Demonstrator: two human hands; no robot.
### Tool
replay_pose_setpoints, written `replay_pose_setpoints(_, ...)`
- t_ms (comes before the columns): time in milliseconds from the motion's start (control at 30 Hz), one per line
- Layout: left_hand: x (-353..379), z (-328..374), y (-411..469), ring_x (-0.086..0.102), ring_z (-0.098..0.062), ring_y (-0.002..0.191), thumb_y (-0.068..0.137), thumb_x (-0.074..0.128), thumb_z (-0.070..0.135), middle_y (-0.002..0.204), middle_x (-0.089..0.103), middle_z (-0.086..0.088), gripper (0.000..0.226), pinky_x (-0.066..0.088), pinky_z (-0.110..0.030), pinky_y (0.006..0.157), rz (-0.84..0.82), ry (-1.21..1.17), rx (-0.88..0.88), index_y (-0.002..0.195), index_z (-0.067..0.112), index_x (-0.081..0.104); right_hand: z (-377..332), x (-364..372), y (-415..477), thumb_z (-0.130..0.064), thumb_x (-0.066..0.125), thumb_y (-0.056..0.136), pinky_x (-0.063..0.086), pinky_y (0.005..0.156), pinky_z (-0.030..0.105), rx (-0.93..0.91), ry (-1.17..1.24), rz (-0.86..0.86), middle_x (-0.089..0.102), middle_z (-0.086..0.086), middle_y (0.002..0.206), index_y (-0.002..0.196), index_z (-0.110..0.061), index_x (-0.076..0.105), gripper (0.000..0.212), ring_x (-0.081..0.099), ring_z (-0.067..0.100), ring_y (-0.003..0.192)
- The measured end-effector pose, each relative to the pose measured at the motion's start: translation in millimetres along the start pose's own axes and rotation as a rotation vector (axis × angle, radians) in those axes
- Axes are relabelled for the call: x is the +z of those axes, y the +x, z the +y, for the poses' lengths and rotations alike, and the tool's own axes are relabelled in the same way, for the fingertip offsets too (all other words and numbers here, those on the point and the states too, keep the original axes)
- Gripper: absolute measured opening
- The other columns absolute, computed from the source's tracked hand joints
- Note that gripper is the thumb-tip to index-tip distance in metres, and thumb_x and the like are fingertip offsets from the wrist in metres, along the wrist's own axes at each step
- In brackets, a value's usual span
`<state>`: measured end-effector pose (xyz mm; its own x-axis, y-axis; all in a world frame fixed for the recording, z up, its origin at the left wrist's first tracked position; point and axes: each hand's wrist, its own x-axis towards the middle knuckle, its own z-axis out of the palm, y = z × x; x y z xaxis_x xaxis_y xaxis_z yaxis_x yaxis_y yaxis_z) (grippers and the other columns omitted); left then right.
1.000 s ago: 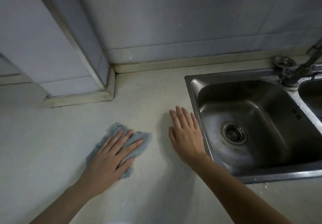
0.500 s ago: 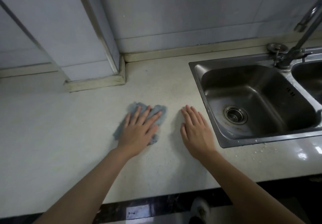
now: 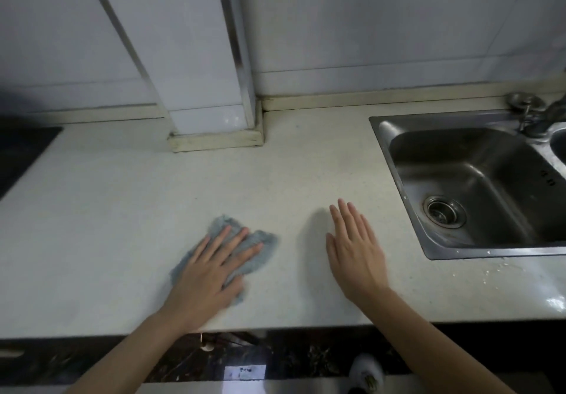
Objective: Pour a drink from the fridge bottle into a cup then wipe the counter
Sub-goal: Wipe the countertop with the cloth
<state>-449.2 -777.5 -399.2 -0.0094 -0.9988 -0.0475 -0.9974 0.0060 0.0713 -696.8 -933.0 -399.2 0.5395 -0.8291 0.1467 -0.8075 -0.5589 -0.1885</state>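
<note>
A small grey-blue cloth (image 3: 262,245) lies on the pale counter (image 3: 122,210), near the front edge. My left hand (image 3: 211,266) presses flat on top of it with the fingers spread, covering most of it. My right hand (image 3: 355,249) rests palm down on the bare counter to the right of the cloth, between it and the sink, holding nothing. No bottle or cup is in view.
A steel sink (image 3: 490,253) with a drain is set into the counter at the right, with a faucet base (image 3: 536,121) behind it. Water drops (image 3: 496,271) lie by its front rim. A tiled pillar (image 3: 211,87) juts out at the back. A black hob (image 3: 21,148) sits far left.
My left hand has slid the cloth left and toward the counter's front edge, away from my right hand. The right hand has stayed flat beside the sink. The view has pulled back.
</note>
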Motion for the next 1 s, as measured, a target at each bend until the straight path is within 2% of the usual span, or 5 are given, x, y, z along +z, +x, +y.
replay_pose_setpoints(167, 5, -57, -1, -0.002, -0.016, 0.153, 0.098, 0.011, 0.054, 0.165, 0.002, 0.013, 0.058, 0.002, -0.041, 0.121, 0.006, 0.019, -0.23, 0.155, 0.045, -0.002, -41, 8, -5, -0.043, -0.008, 0.097, 0.018, 0.119, 0.042, -0.057, -0.001, -0.038, 0.009, 0.007, 0.159, 0.152, -0.011, 0.014, 0.067, 0.004, 0.022, 0.147)
replay_pose_setpoints(433, 7, -51, 11, -0.021, -0.018, 0.149, 0.084, -0.023, 0.069, 0.16, -0.019, 0.015, 0.07, -0.014, -0.041, 0.118, 0.046, -0.101, -0.31, 0.15, 0.046, -0.015, -118, 16, 21, -0.038, 0.006, 0.1, 0.027, 0.116, 0.042, -0.109, 0.001, -0.034, 0.026, 0.008, 0.155, 0.148, -0.009, 0.03, 0.061, 0.021, 0.023, 0.144)
replay_pose_setpoints(533, 4, -54, 8, 0.01, -0.028, 0.152, 0.097, -0.009, 0.06, 0.164, 0.009, 0.004, 0.063, 0.005, -0.045, 0.116, 0.058, -0.08, -0.331, 0.156, 0.038, -0.008, -154, 15, 37, -0.036, 0.015, 0.1, 0.031, 0.113, 0.043, -0.163, -0.012, -0.044, 0.03, 0.009, 0.154, 0.147, -0.01, 0.033, 0.057, 0.026, 0.024, 0.143)
replay_pose_setpoints(633, 6, -59, 9, 0.005, -0.029, 0.152, 0.098, -0.005, 0.064, 0.165, 0.008, 0.005, 0.059, 0.002, -0.045, 0.116, 0.058, -0.167, -0.373, 0.152, 0.045, -0.015, -176, 18, 50, -0.034, 0.016, 0.098, 0.031, 0.113, 0.046, -0.248, -0.038, -0.079, 0.026, 0.01, 0.155, 0.148, -0.009, 0.031, 0.057, 0.023, 0.026, 0.144)
replay_pose_setpoints(1000, 3, -116, 45, 0.025, -0.028, 0.147, 0.103, 0.009, 0.056, 0.16, 0.031, -0.001, 0.062, 0.007, -0.041, 0.115, 0.024, -0.095, -0.428, 0.158, 0.029, 0.015, -202, 29, 122, -0.038, 0.02, 0.094, 0.036, 0.11, 0.046, -0.289, -0.069, -0.179, 0.039, 0.009, 0.149, 0.141, -0.009, 0.045, 0.06, 0.036, 0.027, 0.138)
